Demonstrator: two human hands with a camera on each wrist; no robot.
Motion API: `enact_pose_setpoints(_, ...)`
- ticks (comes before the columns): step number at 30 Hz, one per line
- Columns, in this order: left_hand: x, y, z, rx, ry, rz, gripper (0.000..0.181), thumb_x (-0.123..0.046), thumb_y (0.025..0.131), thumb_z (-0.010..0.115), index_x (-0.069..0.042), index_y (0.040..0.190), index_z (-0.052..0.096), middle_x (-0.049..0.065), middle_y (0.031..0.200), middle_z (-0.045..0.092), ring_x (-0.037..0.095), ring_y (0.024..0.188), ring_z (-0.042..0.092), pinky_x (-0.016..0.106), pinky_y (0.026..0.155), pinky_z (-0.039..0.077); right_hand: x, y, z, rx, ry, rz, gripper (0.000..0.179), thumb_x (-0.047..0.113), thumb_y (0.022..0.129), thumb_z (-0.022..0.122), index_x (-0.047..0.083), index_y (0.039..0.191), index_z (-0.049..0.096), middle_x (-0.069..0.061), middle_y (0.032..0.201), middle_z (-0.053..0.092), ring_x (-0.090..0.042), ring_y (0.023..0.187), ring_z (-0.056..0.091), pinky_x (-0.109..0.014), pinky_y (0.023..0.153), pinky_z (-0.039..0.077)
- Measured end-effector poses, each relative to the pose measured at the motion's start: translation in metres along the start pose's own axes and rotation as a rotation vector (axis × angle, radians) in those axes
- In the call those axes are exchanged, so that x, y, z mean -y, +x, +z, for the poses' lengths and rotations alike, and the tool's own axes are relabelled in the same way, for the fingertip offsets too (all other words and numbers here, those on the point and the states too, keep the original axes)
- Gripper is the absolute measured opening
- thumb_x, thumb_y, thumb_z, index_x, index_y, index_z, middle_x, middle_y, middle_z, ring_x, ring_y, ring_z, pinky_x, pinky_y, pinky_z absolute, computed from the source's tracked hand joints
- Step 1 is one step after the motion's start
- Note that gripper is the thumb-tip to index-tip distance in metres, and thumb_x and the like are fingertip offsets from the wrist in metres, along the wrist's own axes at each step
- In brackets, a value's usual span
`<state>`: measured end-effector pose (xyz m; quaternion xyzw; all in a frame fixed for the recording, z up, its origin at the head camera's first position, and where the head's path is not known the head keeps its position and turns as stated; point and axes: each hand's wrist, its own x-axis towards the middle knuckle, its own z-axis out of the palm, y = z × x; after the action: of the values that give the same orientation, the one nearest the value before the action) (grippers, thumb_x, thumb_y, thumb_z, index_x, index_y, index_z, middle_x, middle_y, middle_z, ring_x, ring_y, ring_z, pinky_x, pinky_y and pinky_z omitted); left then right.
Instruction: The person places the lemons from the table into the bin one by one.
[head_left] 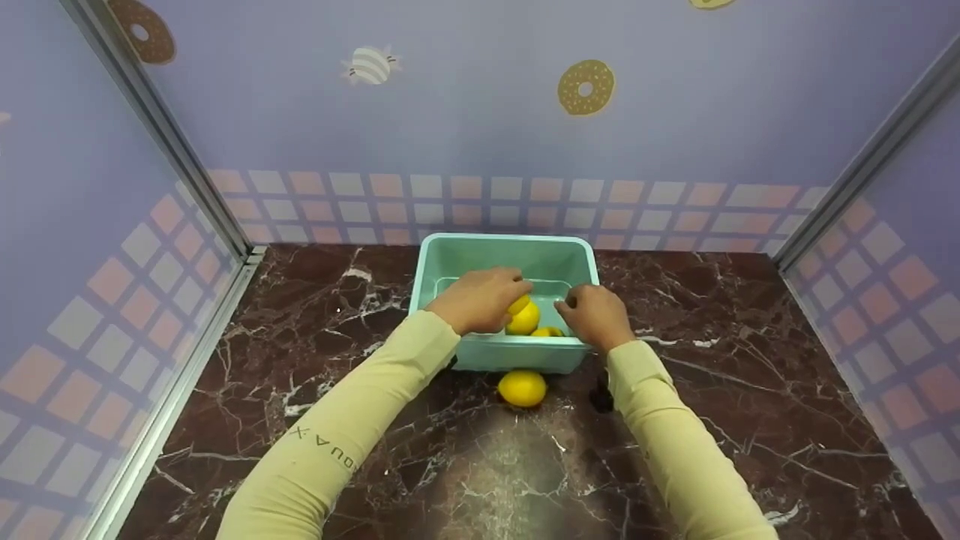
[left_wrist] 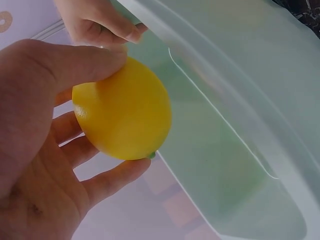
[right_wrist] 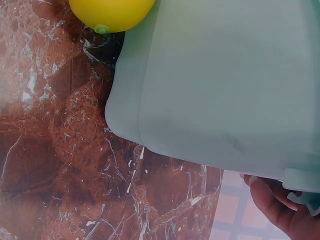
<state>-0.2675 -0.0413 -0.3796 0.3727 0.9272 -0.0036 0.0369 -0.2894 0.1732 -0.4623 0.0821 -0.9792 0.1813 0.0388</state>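
Note:
My left hand (head_left: 480, 301) holds a yellow lemon (left_wrist: 125, 112) between thumb and fingers, over the inside of a pale green plastic bin (head_left: 517, 360). In the left wrist view the lemon's small green tip sits near a fingertip. At the bin's right side, my right hand (head_left: 598, 315) grips the rim, its fingers (right_wrist: 272, 202) showing at the edge in the right wrist view. More yellow fruit (head_left: 547, 331) lies inside the bin near its front wall, partly hidden by the rim. Another lemon (head_left: 523, 388) rests on the table just in front of the bin.
The bin stands on a dark red marbled tabletop (head_left: 337, 330), close to the patterned back wall (head_left: 480, 135). Side walls with metal corner strips (head_left: 176, 157) enclose the table left and right. A small dark object (head_left: 601, 396) lies beside the right sleeve.

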Motion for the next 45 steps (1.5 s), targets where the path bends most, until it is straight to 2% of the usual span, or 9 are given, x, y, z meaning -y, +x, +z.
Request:
enact_pose_setpoints(6,0.001,0.002,0.001,-0.007,-0.016,-0.017,0.051,-0.018,0.087,0.069,-0.014,0.135,0.053,0.010,0.132,0.055,0.026,0.115,0.057,0.041,0.096,0.051,-0.001,0.000,0.001,-0.006,0.000,-0.005,0.033,0.035,0.092,0.061,0.008,0.075,0.068,-0.009,0.072,0.066,-0.025,0.066,0.058,-0.043,0.065,0.046)
enact_pose_setpoints(16,0.003,0.009,0.003,0.017,-0.029,-0.035,0.049,-0.017,0.087,0.069,-0.013,0.133,0.053,0.009,0.128,0.057,0.024,0.110,0.058,0.040,0.093,0.052,0.000,-0.001,0.000,-0.005,0.006,-0.005,0.033,0.035,0.093,0.061,0.009,0.073,0.067,-0.008,0.071,0.064,-0.024,0.065,0.056,-0.042,0.065,0.046)
enact_pose_setpoints(24,0.005,0.013,0.003,0.019,-0.040,-0.037,0.044,-0.014,0.087,0.069,-0.013,0.129,0.056,0.008,0.123,0.058,0.024,0.108,0.059,0.039,0.091,0.053,0.001,0.000,-0.001,0.023,0.006,0.011,0.032,0.036,0.093,0.060,0.008,0.079,0.069,-0.009,0.075,0.066,-0.023,0.066,0.057,-0.041,0.064,0.046)
enact_pose_setpoints(31,0.006,0.015,0.004,0.017,-0.040,-0.046,0.046,-0.015,0.086,0.069,-0.014,0.131,0.055,0.008,0.129,0.057,0.025,0.114,0.058,0.040,0.096,0.051,0.000,0.001,0.000,0.018,0.009,0.009,0.032,0.036,0.093,0.060,0.008,0.078,0.068,-0.009,0.074,0.066,-0.024,0.066,0.057,-0.041,0.064,0.045)
enact_pose_setpoints(40,0.004,0.016,0.001,0.010,-0.052,-0.042,0.041,-0.014,0.088,0.067,-0.012,0.127,0.058,0.008,0.126,0.058,0.024,0.112,0.059,0.038,0.095,0.051,0.000,0.000,0.001,0.021,0.012,0.009,0.032,0.035,0.093,0.060,0.008,0.080,0.069,-0.009,0.075,0.067,-0.023,0.067,0.058,-0.041,0.065,0.046)
enact_pose_setpoints(45,0.004,0.016,0.001,0.022,-0.046,-0.039,0.039,-0.014,0.089,0.066,-0.012,0.127,0.059,0.008,0.124,0.059,0.023,0.111,0.059,0.038,0.095,0.052,0.000,0.000,0.000,0.007,0.013,0.011,0.032,0.034,0.093,0.060,0.008,0.076,0.067,-0.009,0.073,0.065,-0.024,0.066,0.056,-0.040,0.064,0.045)
